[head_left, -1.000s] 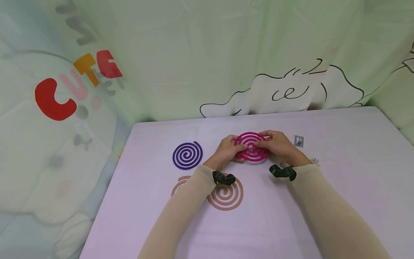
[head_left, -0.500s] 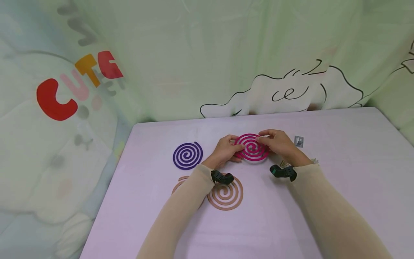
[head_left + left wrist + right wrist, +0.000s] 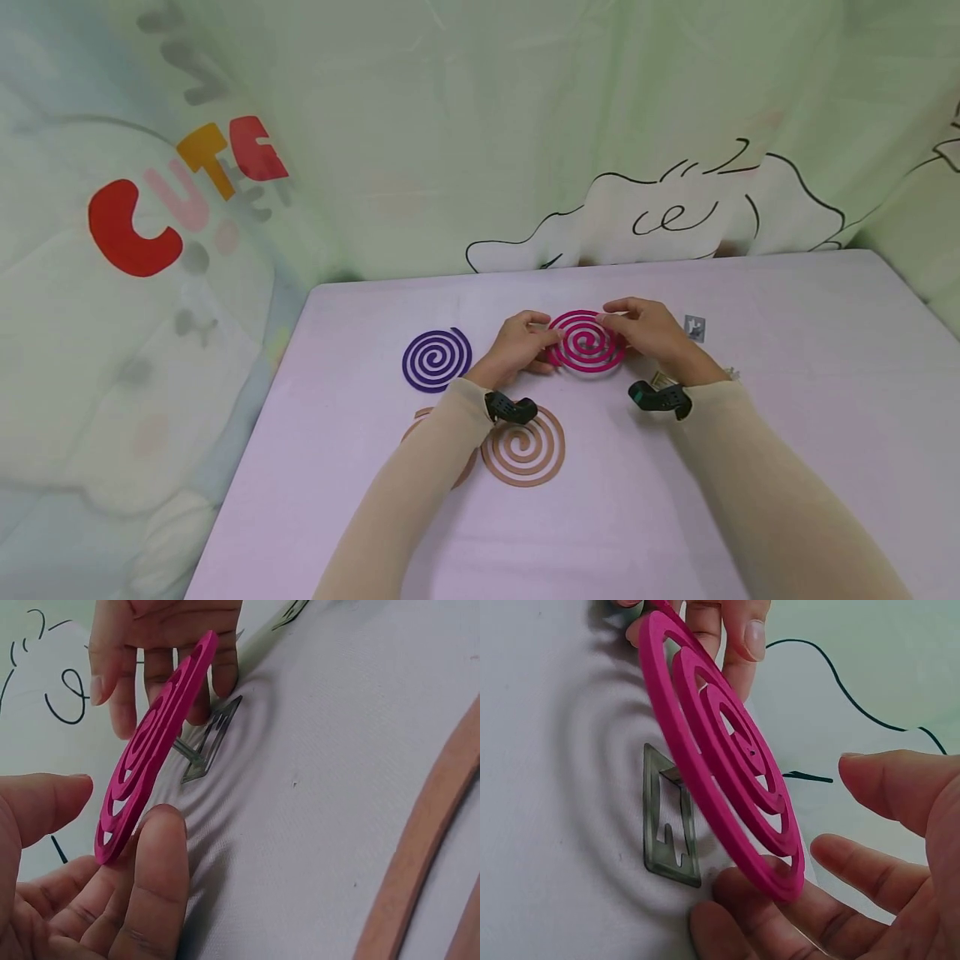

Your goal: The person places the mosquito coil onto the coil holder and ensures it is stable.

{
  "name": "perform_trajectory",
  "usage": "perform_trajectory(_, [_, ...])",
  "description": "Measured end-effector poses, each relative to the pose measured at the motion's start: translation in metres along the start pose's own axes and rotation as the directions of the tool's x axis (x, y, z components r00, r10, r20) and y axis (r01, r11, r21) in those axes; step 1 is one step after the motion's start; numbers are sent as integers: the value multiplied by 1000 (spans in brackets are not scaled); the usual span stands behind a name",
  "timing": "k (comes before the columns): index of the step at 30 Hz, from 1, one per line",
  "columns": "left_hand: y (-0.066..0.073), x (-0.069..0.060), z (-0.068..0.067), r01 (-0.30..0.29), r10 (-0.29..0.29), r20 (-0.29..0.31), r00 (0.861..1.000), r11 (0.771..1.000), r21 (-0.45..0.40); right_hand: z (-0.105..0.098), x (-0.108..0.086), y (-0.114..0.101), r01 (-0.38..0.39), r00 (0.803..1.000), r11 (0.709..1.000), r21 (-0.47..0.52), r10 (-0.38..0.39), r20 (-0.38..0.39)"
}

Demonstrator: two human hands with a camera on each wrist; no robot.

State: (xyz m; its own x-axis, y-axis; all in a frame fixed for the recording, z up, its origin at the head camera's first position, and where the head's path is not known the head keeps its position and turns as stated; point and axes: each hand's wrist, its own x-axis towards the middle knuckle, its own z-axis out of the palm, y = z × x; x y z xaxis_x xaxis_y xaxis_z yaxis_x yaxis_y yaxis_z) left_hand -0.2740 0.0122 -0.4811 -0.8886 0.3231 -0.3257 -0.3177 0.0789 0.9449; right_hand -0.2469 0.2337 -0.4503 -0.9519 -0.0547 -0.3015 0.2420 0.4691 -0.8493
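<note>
A pink spiral coil [image 3: 587, 342] is held up off the table between both hands in the head view. Beneath it lies a thin metal stand [image 3: 651, 817], whose upright part reaches towards the coil in the wrist views. The left hand [image 3: 519, 346] has its fingers against the coil's edge [image 3: 142, 757], with the thumb off its face. On the other side, the right hand [image 3: 651, 333] touches the opposite edge with its fingers, its thumb also clear of the coil [image 3: 720, 765]. Whether the stand bears the coil I cannot tell.
A purple coil [image 3: 437, 361] lies left of the hands. Two brown coils are nearer the person, one [image 3: 523, 446] beside the left wrist, the other partly under the left sleeve. A small metal piece [image 3: 694, 327] and another [image 3: 663, 380] lie to the right on the table [image 3: 600, 533].
Both thumbs have drawn back from the middle of the pink coil towards its edges. The left hand has moved slightly left, and the right hand's grip has loosened.
</note>
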Motion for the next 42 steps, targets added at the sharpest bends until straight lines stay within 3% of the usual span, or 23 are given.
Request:
perform_trajectory(14, [3, -5, -11, -13, 13, -21, 1000, 1000, 5, -4, -5, -2, 5, 1000, 999, 52, -5, -4])
perform_trajectory(23, [4, -6, -21, -6, 6, -6, 1000, 1000, 12, -10, -10, -2, 52, 999, 993, 106, -52, -2])
perform_trajectory(35, [13, -16, -36, -9, 9, 15, 1000, 1000, -10, -23, -16, -1, 122, 986, 967, 225, -145, 86])
perform_trajectory(42, [14, -20, -44, 15, -15, 20, 1000, 999, -36, -29, -25, 4, 138, 987, 963, 229, -154, 53])
